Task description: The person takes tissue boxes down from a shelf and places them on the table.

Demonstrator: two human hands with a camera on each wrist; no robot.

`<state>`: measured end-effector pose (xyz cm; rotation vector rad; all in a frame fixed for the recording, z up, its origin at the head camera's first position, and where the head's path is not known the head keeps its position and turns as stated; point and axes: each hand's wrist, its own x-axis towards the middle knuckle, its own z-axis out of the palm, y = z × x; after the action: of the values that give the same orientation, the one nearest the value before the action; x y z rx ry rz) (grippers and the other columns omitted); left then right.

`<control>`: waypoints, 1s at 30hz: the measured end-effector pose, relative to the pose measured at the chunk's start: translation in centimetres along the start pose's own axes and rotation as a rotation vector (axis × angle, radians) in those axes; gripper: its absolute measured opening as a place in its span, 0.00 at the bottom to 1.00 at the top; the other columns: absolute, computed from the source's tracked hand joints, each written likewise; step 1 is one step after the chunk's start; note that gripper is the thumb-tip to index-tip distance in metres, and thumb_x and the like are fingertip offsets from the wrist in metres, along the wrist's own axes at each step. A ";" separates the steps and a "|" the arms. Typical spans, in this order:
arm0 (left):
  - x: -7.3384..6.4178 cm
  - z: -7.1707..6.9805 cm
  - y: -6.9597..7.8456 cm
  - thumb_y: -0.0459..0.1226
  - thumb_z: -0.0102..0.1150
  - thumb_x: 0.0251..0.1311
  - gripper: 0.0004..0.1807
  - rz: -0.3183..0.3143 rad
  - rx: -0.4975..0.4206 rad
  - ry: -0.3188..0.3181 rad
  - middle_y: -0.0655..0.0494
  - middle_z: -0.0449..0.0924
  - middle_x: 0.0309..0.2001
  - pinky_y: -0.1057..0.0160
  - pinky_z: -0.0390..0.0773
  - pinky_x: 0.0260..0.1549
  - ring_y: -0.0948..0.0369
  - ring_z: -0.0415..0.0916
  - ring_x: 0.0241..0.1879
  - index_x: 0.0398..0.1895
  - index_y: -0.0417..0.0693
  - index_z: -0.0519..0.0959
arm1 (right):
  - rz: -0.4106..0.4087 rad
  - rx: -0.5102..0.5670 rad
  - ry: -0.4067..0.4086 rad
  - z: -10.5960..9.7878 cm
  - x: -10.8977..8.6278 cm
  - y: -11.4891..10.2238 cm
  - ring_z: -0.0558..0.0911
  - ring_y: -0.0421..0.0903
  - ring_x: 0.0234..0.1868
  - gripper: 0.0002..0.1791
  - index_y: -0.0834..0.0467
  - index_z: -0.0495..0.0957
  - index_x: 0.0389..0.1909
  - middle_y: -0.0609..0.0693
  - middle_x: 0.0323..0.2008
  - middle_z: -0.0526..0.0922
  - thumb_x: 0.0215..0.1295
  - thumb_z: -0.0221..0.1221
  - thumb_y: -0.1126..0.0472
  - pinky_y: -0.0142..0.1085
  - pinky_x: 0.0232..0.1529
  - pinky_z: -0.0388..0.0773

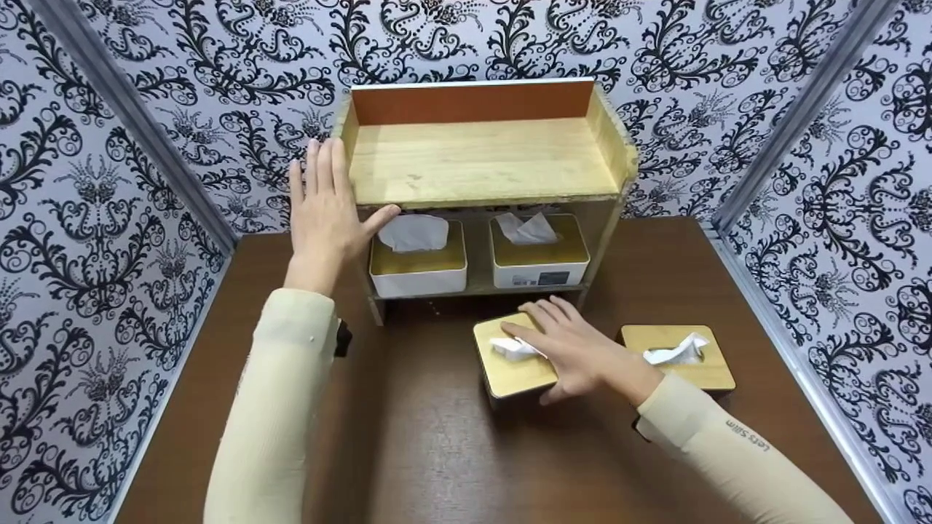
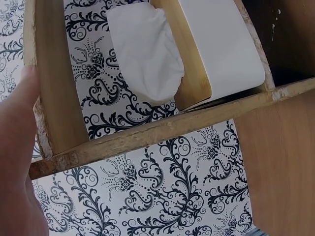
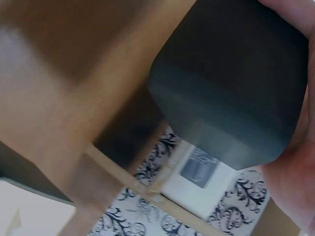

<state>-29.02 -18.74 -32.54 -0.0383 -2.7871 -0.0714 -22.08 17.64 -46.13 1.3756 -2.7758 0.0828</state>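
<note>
My right hand (image 1: 582,356) grips a tissue box (image 1: 517,378) with a wooden lid, thumb and fingers spread over opposite sides; a white tissue sticks out of its top. In the right wrist view the dark body of this tissue box (image 3: 231,83) looms close beside the palm. My left hand (image 1: 324,218) rests against the left side of a small wooden shelf (image 1: 480,160), fingers straight, thumb along the front edge of the upper board. Below that board stand two white tissue boxes with wooden lids, a left one (image 1: 419,282) and a right one (image 1: 535,276).
Another wooden-lidded tissue box (image 1: 677,375) stands on the brown table (image 1: 429,444), right of the gripped one and partly behind my right forearm. Patterned wall panels (image 1: 95,218) close off the back and both sides. The shelf's upper board has raised side walls.
</note>
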 end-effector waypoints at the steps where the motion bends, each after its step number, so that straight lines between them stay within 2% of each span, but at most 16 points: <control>1: 0.0 0.0 0.0 0.76 0.38 0.54 0.65 0.001 0.000 0.001 0.48 0.21 0.79 0.50 0.21 0.75 0.51 0.22 0.79 0.76 0.45 0.23 | 0.003 -0.001 -0.001 0.3 -0.1 0.0 0.63 0.65 0.68 0.67 0.48 0.57 0.74 0.62 0.69 0.61 0.28 0.75 0.31 0.59 0.73 0.52; 10: 0.1 0.2 -0.1 0.77 0.32 0.55 0.63 -0.006 0.001 -0.012 0.48 0.19 0.78 0.49 0.21 0.75 0.52 0.19 0.78 0.76 0.45 0.22 | 0.033 -0.039 0.026 3.3 -1.1 0.0 0.64 0.66 0.68 0.68 0.47 0.56 0.74 0.64 0.69 0.62 0.27 0.75 0.30 0.59 0.72 0.52; 18: 0.1 0.1 -0.1 0.77 0.30 0.55 0.62 -0.007 0.000 -0.009 0.50 0.18 0.78 0.49 0.19 0.74 0.52 0.18 0.78 0.76 0.46 0.21 | 0.055 -0.045 0.080 4.9 -2.2 0.4 0.66 0.64 0.66 0.68 0.48 0.59 0.73 0.63 0.66 0.64 0.23 0.75 0.30 0.60 0.70 0.54; 24: 0.0 0.2 -0.1 0.77 0.31 0.56 0.62 -0.010 -0.006 -0.005 0.50 0.18 0.78 0.49 0.20 0.74 0.53 0.18 0.78 0.76 0.46 0.22 | 0.086 -0.040 0.054 5.7 -3.4 1.3 0.66 0.65 0.66 0.67 0.48 0.59 0.73 0.63 0.66 0.65 0.25 0.74 0.30 0.61 0.69 0.56; 30: 0.1 0.2 0.0 0.77 0.29 0.56 0.62 -0.003 0.001 -0.010 0.48 0.19 0.78 0.48 0.20 0.75 0.51 0.20 0.78 0.76 0.45 0.22 | 0.145 0.010 0.026 6.5 -4.4 2.4 0.64 0.67 0.67 0.67 0.47 0.59 0.73 0.64 0.68 0.63 0.25 0.75 0.31 0.61 0.71 0.53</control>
<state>-29.15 -18.76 -32.66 -0.0337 -2.7969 -0.0709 -21.43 22.20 -52.93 1.1647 -2.8532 0.1187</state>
